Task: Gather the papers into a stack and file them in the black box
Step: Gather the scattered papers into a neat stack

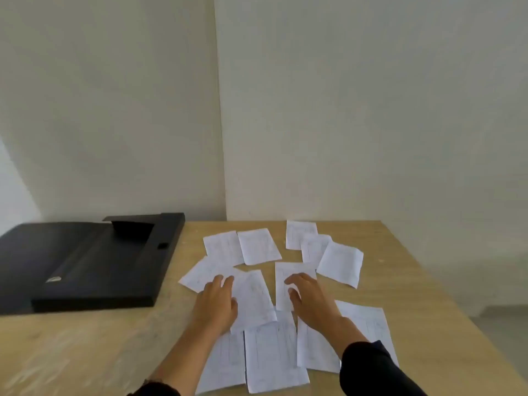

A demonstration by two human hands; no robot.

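Note:
Several white printed papers (258, 250) lie scattered and partly overlapping across the middle of the wooden table (85, 352). The black box (85, 264) lies open on the table's left side, its lid flat beside it. My left hand (217, 304) rests palm down, fingers apart, on the papers at centre left. My right hand (310, 300) hovers or rests over a sheet (294, 270) at centre right, fingers spread. Neither hand grips a sheet. My forearms hide parts of the nearest papers (271, 358).
A white wall (343, 110) with a vertical seam stands right behind the table. The table's right edge (445, 298) slants away beside the farthest papers. Bare wood lies in front of the black box at lower left.

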